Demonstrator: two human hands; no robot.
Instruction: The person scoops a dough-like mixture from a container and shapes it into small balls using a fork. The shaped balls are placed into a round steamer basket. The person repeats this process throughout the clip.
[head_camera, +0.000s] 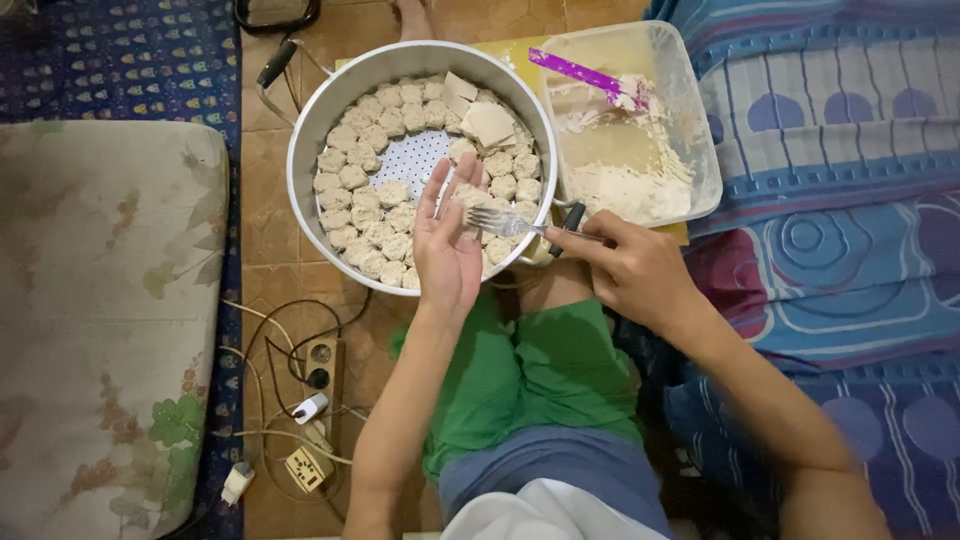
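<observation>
A round metal steamer pan (310, 130) sits on the floor, ringed with several pale dumplings (355, 200) around a bare perforated centre. My left hand (447, 240) hovers over the pan's near edge, palm up and fingers apart, with a small lump of dough on the fingertips. My right hand (630, 270) holds a metal fork (500, 222) whose tines point at the left palm. Square wrappers (488, 122) lie on the dumplings at the pan's far right.
A clear plastic tub (690, 110) with pale filling and a purple spatula (580, 72) stands right of the pan. A power strip (318, 365) and cables lie on the tiled floor. A floral cushion (100, 320) is left, a blue patterned mattress (850, 250) right.
</observation>
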